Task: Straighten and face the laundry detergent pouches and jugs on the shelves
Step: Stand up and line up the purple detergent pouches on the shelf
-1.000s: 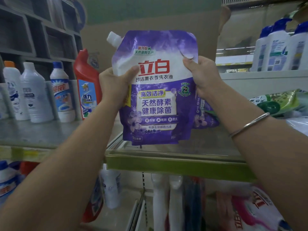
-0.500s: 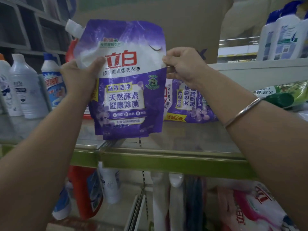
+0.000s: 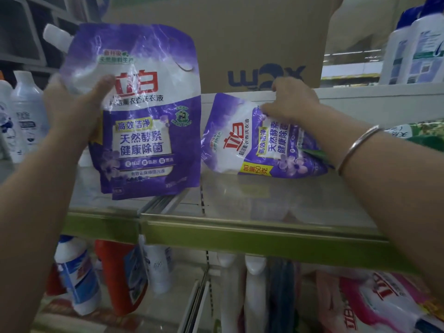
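Two purple detergent pouches are showing in front of us. We are holding the first purple pouch (image 3: 144, 131) up with our left hand (image 3: 74, 111). Our thumb is lying across its front and our fingers are curling round its left edge. It is standing upright over the shelf (image 3: 240, 236) with its front facing us and its white cap (image 3: 56, 36) at the top left corner. We cannot tell if its bottom is touching the shelf.

Our right hand (image 3: 290, 102) is reaching to the second purple pouch (image 3: 252, 145), which is lying on its side on the shelf, just to the right of the first one. Our fingers are curling over its top edge and pinching it. A silver bangle (image 3: 358, 145) is sitting on our right wrist.

A brown cardboard box (image 3: 240, 44) is standing behind both pouches. White bottles (image 3: 26, 116) are standing at the far left, and a green pouch (image 3: 420, 135) is lying at the far right. Down below, a red bottle (image 3: 120, 272) and a pink pouch (image 3: 384, 301) are sitting on the lower shelf.
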A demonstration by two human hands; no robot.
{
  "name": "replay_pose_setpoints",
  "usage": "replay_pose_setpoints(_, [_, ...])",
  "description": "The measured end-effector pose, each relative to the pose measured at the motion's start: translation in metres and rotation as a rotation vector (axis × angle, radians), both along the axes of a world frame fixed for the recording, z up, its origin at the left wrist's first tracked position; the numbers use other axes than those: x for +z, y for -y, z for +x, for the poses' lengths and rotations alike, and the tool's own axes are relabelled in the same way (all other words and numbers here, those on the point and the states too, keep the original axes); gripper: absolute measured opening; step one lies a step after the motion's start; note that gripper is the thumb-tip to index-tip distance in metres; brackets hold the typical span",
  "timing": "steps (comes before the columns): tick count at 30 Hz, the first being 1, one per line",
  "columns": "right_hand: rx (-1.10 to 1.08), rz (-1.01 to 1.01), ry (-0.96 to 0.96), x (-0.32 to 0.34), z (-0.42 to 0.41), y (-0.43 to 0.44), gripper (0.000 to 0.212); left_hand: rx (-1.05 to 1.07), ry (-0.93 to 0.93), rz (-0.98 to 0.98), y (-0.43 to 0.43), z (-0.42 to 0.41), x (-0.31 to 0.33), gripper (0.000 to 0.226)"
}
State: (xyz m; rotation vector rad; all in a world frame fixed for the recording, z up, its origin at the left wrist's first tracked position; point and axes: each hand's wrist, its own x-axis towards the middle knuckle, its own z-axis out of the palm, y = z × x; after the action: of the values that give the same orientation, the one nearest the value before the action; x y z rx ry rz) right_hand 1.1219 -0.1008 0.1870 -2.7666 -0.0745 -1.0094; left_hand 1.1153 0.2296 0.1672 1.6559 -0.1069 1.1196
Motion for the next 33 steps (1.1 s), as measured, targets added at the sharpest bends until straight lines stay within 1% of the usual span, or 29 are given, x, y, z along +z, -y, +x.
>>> replay_pose_setpoints(2, [-0.013,-0.055,-0.174,0.003,0.005,-0.003,0.045,0.206,0.068,0.128,0.018,-0.008,-0.005,0.085])
replay_pose_setpoints(3, [-0.015,-0.085,-0.231,0.003,0.008,-0.004,0.046,0.312,0.132,0.208,0.030,-0.015,-0.008,0.084])
replay_pose_setpoints(4, [-0.012,-0.111,-0.268,0.003,0.010,-0.005,0.047,0.374,0.232,0.337,0.043,-0.020,-0.013,0.075])
replay_pose_setpoints(5, [-0.006,-0.130,-0.294,0.003,0.012,-0.006,0.049,0.388,0.350,0.533,0.062,-0.025,-0.021,0.058])
replay_pose_setpoints(6, [0.004,-0.142,-0.312,0.002,0.013,-0.007,0.049,0.355,0.478,0.749,0.075,-0.026,-0.031,0.039])
replay_pose_setpoints(7, [0.017,-0.148,-0.316,0.002,0.014,-0.008,0.047,0.281,0.561,0.951,0.090,-0.028,-0.041,0.026])
replay_pose_setpoints(8, [0.030,-0.146,-0.308,0.001,0.015,-0.008,0.043,0.193,0.542,1.088,0.101,-0.030,-0.048,0.022])
replay_pose_setpoints(9, [0.041,-0.137,-0.289,-0.001,0.017,-0.008,0.037,0.103,0.423,1.158,0.113,-0.030,-0.053,0.024])
replay_pose_setpoints(10, [0.046,-0.118,-0.259,-0.003,0.019,-0.007,0.032,0.027,0.230,1.150,0.126,-0.033,-0.057,0.027])
replay_pose_setpoints(11, [0.045,-0.087,-0.224,-0.006,0.021,-0.007,0.029,-0.029,0.009,1.096,0.140,-0.035,-0.057,0.028])
replay_pose_setpoints(12, [0.036,-0.053,-0.190,-0.009,0.022,-0.007,0.028,-0.126,-0.244,0.967,0.153,-0.033,-0.056,0.029])
replay_pose_setpoints(13, [0.023,-0.019,-0.162,-0.011,0.024,-0.007,0.029,-0.196,-0.457,0.830,0.164,-0.027,-0.054,0.031])
replay_pose_setpoints(14, [0.009,0.008,-0.134,-0.013,0.025,-0.007,0.031,-0.238,-0.601,0.763,0.175,-0.023,-0.053,0.036])
replay_pose_setpoints(15, [-0.005,0.033,-0.107,-0.014,0.025,-0.008,0.032,-0.271,-0.690,0.672,0.185,-0.022,-0.051,0.042])
replay_pose_setpoints(16, [-0.016,0.057,-0.071,-0.015,0.026,-0.008,0.033,-0.290,-0.734,0.612,0.191,-0.018,-0.051,0.048])
replay_pose_setpoints(17, [-0.025,0.081,-0.030,-0.015,0.027,-0.008,0.034,-0.364,-0.758,0.442,0.195,-0.013,-0.050,0.048])
replay_pose_setpoints(18, [-0.031,0.105,0.014,-0.016,0.027,-0.009,0.033,-0.449,-0.790,0.238,0.197,-0.010,-0.048,0.040])
replay_pose_setpoints(19, [-0.034,0.130,0.044,-0.017,0.027,-0.009,0.032,-0.527,-0.803,0.130,0.196,-0.006,-0.045,0.030])
replay_pose_setpoints(20, [-0.032,0.158,0.066,-0.017,0.027,-0.010,0.031,-0.543,-0.829,-0.039,0.197,-0.002,-0.047,0.030])
replay_pose_setpoints(21, [-0.027,0.201,0.083,-0.017,0.027,-0.011,0.030,-0.555,-0.848,-0.167,0.198,0.005,-0.048,0.037])
replay_pose_setpoints(22, [-0.022,0.262,0.097,-0.015,0.027,-0.013,0.030,-0.547,-0.851,-0.215,0.202,0.010,-0.050,0.045])
replay_pose_setpoints(25, [0.009,0.546,0.145,-0.009,0.026,-0.012,0.024,-0.655,-0.834,-0.218,0.212,0.014,-0.050,0.046])
replay_pose_setpoints(26, [0.034,0.680,0.166,-0.009,0.025,-0.010,0.020,-0.676,-0.811,-0.235,0.216,0.016,-0.045,0.047])
replay_pose_setpoints(27, [0.063,0.831,0.187,-0.012,0.025,-0.009,0.021,-0.670,-0.769,-0.283,0.217,0.018,-0.039,0.050])
replay_pose_setpoints(29, [0.124,1.140,0.248,-0.023,0.023,-0.011,0.022,-0.518,-0.618,-0.302,0.216,0.027,-0.026,0.047])
replay_pose_setpoints(30, [0.149,1.253,0.257,-0.031,0.021,-0.013,0.022,-0.448,-0.535,-0.308,0.212,0.031,-0.020,0.039])
replay_pose_setpoints(31, [0.172,1.323,0.253,-0.038,0.022,-0.014,0.020,-0.378,-0.473,-0.289,0.209,0.034,-0.013,0.026])
replay_pose_setpoints(32, [0.196,1.364,0.224,-0.044,0.021,-0.017,0.021,-0.343,-0.452,-0.270,0.205,0.034,-0.008,0.017])
replay_pose_setpoints(33, [0.219,1.404,0.189,-0.047,0.020,-0.019,0.024,-0.348,-0.413,-0.268,0.202,0.034,-0.006,0.016])
